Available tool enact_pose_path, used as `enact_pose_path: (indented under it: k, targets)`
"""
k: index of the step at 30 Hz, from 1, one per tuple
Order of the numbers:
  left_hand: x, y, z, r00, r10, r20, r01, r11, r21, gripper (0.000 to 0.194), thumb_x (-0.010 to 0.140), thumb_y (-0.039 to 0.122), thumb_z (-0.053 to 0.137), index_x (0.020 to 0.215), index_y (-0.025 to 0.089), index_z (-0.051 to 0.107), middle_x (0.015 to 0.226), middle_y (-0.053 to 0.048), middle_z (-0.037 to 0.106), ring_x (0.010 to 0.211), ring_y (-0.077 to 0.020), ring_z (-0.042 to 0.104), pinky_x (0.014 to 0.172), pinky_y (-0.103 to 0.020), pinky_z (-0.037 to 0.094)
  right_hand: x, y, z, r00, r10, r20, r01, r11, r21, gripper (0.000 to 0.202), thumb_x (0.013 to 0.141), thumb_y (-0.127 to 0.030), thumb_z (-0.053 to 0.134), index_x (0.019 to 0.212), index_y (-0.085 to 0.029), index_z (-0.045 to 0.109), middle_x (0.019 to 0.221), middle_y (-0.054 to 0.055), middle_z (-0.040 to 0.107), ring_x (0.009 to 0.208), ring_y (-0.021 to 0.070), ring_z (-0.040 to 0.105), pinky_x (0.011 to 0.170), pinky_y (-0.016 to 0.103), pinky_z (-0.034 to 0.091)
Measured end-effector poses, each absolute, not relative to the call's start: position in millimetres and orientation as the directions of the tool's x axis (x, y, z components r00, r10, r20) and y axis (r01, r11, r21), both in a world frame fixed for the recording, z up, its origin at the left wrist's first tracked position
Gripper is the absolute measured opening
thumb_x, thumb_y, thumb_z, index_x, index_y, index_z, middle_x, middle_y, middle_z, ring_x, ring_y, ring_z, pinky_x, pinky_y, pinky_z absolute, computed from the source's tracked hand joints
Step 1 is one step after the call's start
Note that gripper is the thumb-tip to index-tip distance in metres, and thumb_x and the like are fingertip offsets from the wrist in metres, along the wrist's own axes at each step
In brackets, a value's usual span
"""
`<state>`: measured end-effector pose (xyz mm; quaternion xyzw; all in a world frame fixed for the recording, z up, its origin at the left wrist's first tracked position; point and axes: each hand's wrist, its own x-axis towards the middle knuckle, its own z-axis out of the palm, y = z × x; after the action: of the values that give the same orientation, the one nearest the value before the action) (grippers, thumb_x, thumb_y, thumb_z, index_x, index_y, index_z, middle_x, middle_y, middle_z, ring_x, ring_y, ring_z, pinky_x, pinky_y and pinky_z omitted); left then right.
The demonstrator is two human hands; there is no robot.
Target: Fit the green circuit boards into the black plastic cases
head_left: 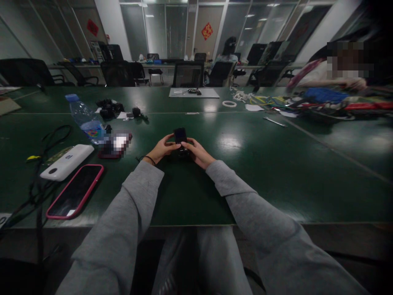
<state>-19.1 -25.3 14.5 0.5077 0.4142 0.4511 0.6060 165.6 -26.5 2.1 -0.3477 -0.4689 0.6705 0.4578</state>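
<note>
Between both hands is a small black device (180, 134), upright or slightly tilted just over the green table (260, 180); its upper part looks like a dark, flat panel. My left hand (162, 149) closes around its left side, thumb across the front. From the right, my right hand (197, 153) grips it too, with the thumb near the other thumb at its middle. The lower part is dark, with small shiny details too small to make out. Fingers behind the device are partly hidden.
To the left are a pink-cased phone (75, 192), a white power bank (67, 162), another phone (115, 145), a water bottle (86, 119) and black cables (38, 180). Right lie a wrench (275, 122), a tape roll (229, 104) and tangled wires (276, 101), near a seated person (325, 69).
</note>
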Motion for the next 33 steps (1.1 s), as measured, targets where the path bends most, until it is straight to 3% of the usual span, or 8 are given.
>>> enact_pose_path:
  k: [13,17,19,25,29,33]
  targets:
    - [-16.4,-25.9,9.5,0.205,0.978,-0.029,-0.087,0.048,0.995,0.087,0.06,0.037,0.088,0.137,0.022,0.053,0.097,-0.007,0.068,0.061,-0.0073,0.052,0.053,-0.021,0.032,170.0,-22.4,3.4,-0.39,0.919,-0.059,-0.358,-0.211,-0.91,0.045,0.068,-0.032,0.085,0.102,-0.019,0.058,0.094,0.002,0.068,0.081,0.0122,0.064,0.072,0.024,0.054]
    - [-10.5,-27.0,7.1,0.166,0.986,0.019,-0.074,-0.007,0.997,0.082,0.063,0.04,0.086,0.135,0.018,0.054,0.091,-0.006,0.068,0.054,-0.0039,0.044,0.048,-0.02,0.027,173.2,-20.8,3.5,-0.444,0.895,-0.034,-0.394,-0.229,-0.89,0.042,0.07,-0.029,0.085,0.101,-0.017,0.06,0.093,0.004,0.069,0.085,0.014,0.065,0.077,0.025,0.055]
    - [-5.1,-29.1,5.6,0.117,0.991,0.061,-0.056,-0.055,0.997,0.074,0.068,0.043,0.083,0.132,0.017,0.056,0.091,-0.006,0.068,0.055,-0.0045,0.047,0.049,-0.02,0.031,174.0,-21.6,4.0,-0.453,0.891,-0.008,-0.421,-0.222,-0.879,0.041,0.069,-0.029,0.086,0.098,-0.018,0.06,0.09,0.004,0.07,0.088,0.0155,0.066,0.077,0.025,0.056]
    - [9.4,-42.4,-2.8,-0.014,0.987,0.16,-0.011,-0.16,0.987,0.055,0.077,0.04,0.075,0.121,0.011,0.061,0.095,-0.01,0.07,0.062,-0.0082,0.056,0.052,-0.02,0.041,170.5,-31.1,3.3,-0.372,0.927,0.035,-0.481,-0.161,-0.862,0.041,0.062,-0.026,0.088,0.09,-0.02,0.058,0.082,-0.001,0.07,0.08,0.0145,0.068,0.068,0.023,0.057]
    - [12.2,-51.4,-11.4,-0.049,0.977,0.207,0.005,-0.207,0.978,0.048,0.075,0.037,0.077,0.114,0.013,0.065,0.103,-0.011,0.07,0.076,-0.0122,0.062,0.055,-0.02,0.044,165.3,-39.6,1.6,-0.214,0.977,0.024,-0.56,-0.103,-0.822,0.042,0.06,-0.023,0.089,0.09,-0.021,0.059,0.077,-0.004,0.069,0.07,0.0118,0.066,0.063,0.021,0.055]
    - [14.0,-58.3,-15.2,-0.058,0.977,0.203,0.047,-0.201,0.978,0.049,0.071,0.037,0.079,0.112,0.012,0.067,0.097,-0.01,0.071,0.071,-0.0123,0.061,0.057,-0.023,0.046,165.6,-48.8,0.8,-0.091,0.996,-0.009,-0.609,-0.063,-0.79,0.034,0.065,-0.027,0.086,0.082,-0.021,0.056,0.072,-0.005,0.068,0.066,0.0093,0.063,0.06,0.019,0.052]
